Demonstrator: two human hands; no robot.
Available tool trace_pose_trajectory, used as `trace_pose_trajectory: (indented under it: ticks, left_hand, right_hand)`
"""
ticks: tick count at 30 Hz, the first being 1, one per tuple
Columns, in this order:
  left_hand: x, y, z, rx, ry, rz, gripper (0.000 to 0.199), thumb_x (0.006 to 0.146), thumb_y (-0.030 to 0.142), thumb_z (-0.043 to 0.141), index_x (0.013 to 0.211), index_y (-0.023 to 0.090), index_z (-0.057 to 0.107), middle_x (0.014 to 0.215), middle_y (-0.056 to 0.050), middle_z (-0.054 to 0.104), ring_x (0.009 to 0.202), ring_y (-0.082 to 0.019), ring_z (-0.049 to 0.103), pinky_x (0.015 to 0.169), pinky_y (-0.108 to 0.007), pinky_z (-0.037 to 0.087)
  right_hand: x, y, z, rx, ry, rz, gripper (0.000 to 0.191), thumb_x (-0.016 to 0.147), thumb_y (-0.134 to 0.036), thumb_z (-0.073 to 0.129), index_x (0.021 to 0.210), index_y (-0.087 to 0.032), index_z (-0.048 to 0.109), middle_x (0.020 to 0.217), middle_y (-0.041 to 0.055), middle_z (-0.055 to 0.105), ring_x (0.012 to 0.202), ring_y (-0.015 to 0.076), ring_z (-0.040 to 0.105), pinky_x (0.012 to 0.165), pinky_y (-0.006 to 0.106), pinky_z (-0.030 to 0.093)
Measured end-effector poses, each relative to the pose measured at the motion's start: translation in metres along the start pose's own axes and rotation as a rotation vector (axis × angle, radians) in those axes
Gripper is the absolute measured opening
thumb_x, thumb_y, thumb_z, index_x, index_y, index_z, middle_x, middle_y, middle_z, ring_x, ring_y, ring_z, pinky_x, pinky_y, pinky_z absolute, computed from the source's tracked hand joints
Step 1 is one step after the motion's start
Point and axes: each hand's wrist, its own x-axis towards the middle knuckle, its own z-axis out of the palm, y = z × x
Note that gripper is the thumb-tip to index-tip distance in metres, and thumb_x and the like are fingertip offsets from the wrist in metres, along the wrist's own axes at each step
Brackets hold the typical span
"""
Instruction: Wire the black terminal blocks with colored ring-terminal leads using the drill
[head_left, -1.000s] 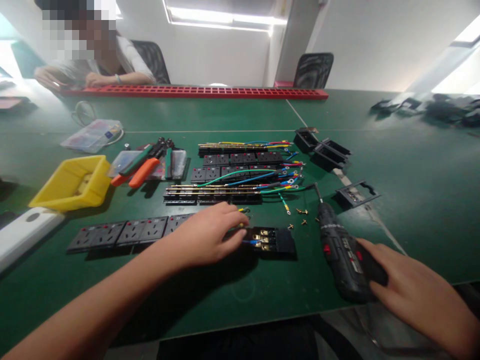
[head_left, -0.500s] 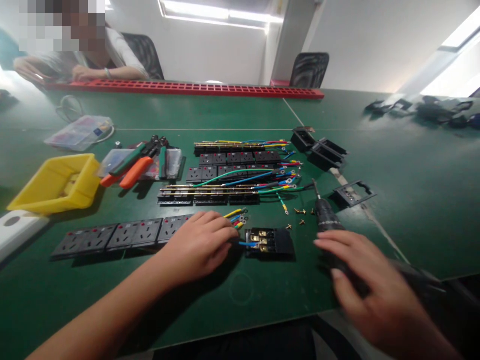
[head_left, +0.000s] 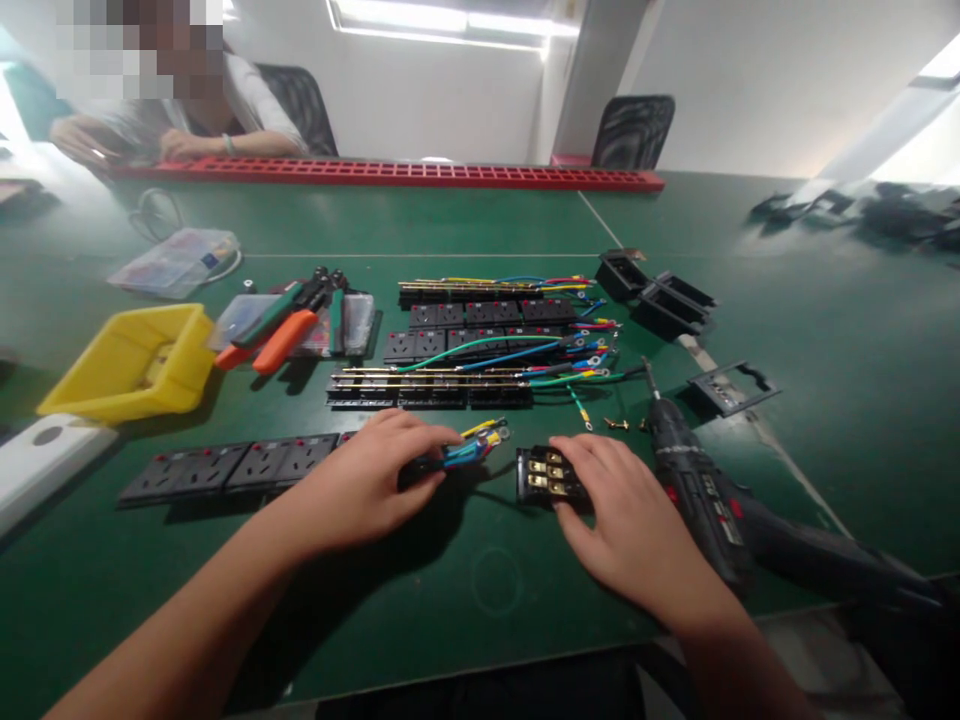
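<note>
My left hand lies over the near end of a black socket strip, its thumb and fingers closed round a bundle of wires. The wires are blue, yellow and green and end in ring terminals that point right. My right hand grips the right side of a small black terminal block with brass contacts facing up; fingers hide part of it. A dark lead runs between the wires and the block. Just right of that hand a cordless screwdriver lies on the table, apart from the fingers.
Further back lie several wired socket strips. Brass screws and black housings are to their right. At left sit a yellow bin, crimping pliers and a white power strip. A person sits beyond the red rail.
My right hand has let go of the screwdriver and moved left onto the terminal block. The blue wire has come off the block's contacts. My left hand stays by the wires.
</note>
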Motion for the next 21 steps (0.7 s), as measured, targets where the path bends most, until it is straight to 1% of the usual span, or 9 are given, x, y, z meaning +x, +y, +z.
trace_pose_trajectory:
  ticks: [3, 5, 7, 9, 12, 14, 16, 19, 21]
  left_hand:
    - [-0.004, -0.002, -0.011, -0.099, -0.055, -0.001, 0.035, 0.093, 0.021, 0.054, 0.126, 0.029, 0.061, 0.117, -0.003, 0.067, 0.109, -0.018, 0.06, 0.096, -0.035, 0.05]
    - [-0.005, -0.004, -0.017, -0.084, -0.089, 0.011, 0.036, 0.093, 0.019, 0.054, 0.125, 0.031, 0.064, 0.115, -0.003, 0.068, 0.107, -0.018, 0.061, 0.095, -0.034, 0.051]
    - [-0.006, -0.004, -0.019, -0.048, -0.092, 0.023, 0.036, 0.092, 0.019, 0.054, 0.124, 0.032, 0.066, 0.111, -0.002, 0.07, 0.104, -0.017, 0.063, 0.094, -0.033, 0.052]
    - [-0.006, -0.005, -0.019, -0.056, -0.06, 0.035, 0.035, 0.092, 0.02, 0.055, 0.124, 0.032, 0.065, 0.112, -0.002, 0.071, 0.104, -0.018, 0.064, 0.093, -0.033, 0.053]
    - [-0.009, -0.006, -0.02, -0.214, 0.072, -0.013, 0.032, 0.092, 0.019, 0.056, 0.122, 0.026, 0.063, 0.107, -0.003, 0.071, 0.097, -0.016, 0.068, 0.087, -0.03, 0.056]
    - [-0.011, -0.008, -0.021, -0.396, 0.204, -0.08, 0.029, 0.092, 0.02, 0.056, 0.121, 0.024, 0.06, 0.096, -0.002, 0.07, 0.083, -0.014, 0.069, 0.076, -0.027, 0.058]
    - [-0.011, -0.011, -0.023, -0.566, 0.324, -0.124, 0.027, 0.092, 0.022, 0.058, 0.119, 0.025, 0.056, 0.089, 0.0, 0.066, 0.069, -0.012, 0.068, 0.065, -0.026, 0.058]
    - [-0.009, -0.015, -0.023, -0.689, 0.437, -0.16, 0.028, 0.091, 0.025, 0.06, 0.118, 0.027, 0.052, 0.088, 0.002, 0.06, 0.057, -0.009, 0.061, 0.052, -0.026, 0.055]
    - [-0.007, -0.017, -0.022, -0.696, 0.485, -0.177, 0.031, 0.091, 0.027, 0.059, 0.121, 0.028, 0.051, 0.086, 0.001, 0.057, 0.057, -0.01, 0.058, 0.046, -0.025, 0.05]
  right_hand:
    - [0.0, 0.003, 0.004, -0.004, 0.012, -0.004, 0.048, 0.091, -0.025, 0.054, 0.138, -0.019, 0.05, 0.129, 0.0113, 0.058, 0.117, 0.0266, 0.053, 0.103, 0.049, 0.048]
    - [0.0, 0.005, 0.005, -0.017, 0.025, -0.022, 0.051, 0.09, -0.025, 0.054, 0.14, -0.018, 0.049, 0.131, 0.0122, 0.056, 0.121, 0.0279, 0.051, 0.105, 0.05, 0.046]
    - [-0.001, 0.004, 0.002, -0.022, 0.057, -0.058, 0.057, 0.088, -0.026, 0.055, 0.144, -0.017, 0.046, 0.136, 0.0137, 0.054, 0.127, 0.0301, 0.048, 0.109, 0.052, 0.042]
    - [0.0, 0.0, -0.003, 0.001, 0.106, -0.102, 0.061, 0.088, -0.028, 0.055, 0.147, -0.015, 0.042, 0.141, 0.015, 0.051, 0.132, 0.0307, 0.044, 0.112, 0.053, 0.037]
    - [0.004, -0.016, -0.009, 0.035, 0.124, -0.195, 0.055, 0.093, -0.028, 0.051, 0.146, -0.015, 0.041, 0.139, 0.0133, 0.054, 0.131, 0.0279, 0.044, 0.112, 0.048, 0.036]
    - [0.01, -0.027, -0.01, -0.009, 0.111, -0.256, 0.05, 0.096, -0.027, 0.05, 0.144, -0.014, 0.043, 0.133, 0.0121, 0.058, 0.126, 0.0274, 0.047, 0.109, 0.049, 0.035]
    - [0.016, -0.036, -0.008, -0.042, 0.128, -0.265, 0.044, 0.097, -0.027, 0.052, 0.139, -0.014, 0.047, 0.123, 0.0113, 0.063, 0.116, 0.0266, 0.051, 0.105, 0.049, 0.035]
    - [0.02, -0.041, -0.006, 0.082, 0.153, -0.228, 0.021, 0.096, -0.027, 0.057, 0.115, -0.017, 0.057, 0.102, 0.0064, 0.066, 0.096, 0.0211, 0.055, 0.089, 0.04, 0.041]
    - [0.016, -0.043, -0.006, 0.252, 0.12, -0.233, 0.007, 0.096, -0.024, 0.056, 0.099, -0.018, 0.056, 0.09, 0.0024, 0.065, 0.084, 0.0164, 0.056, 0.077, 0.032, 0.041]
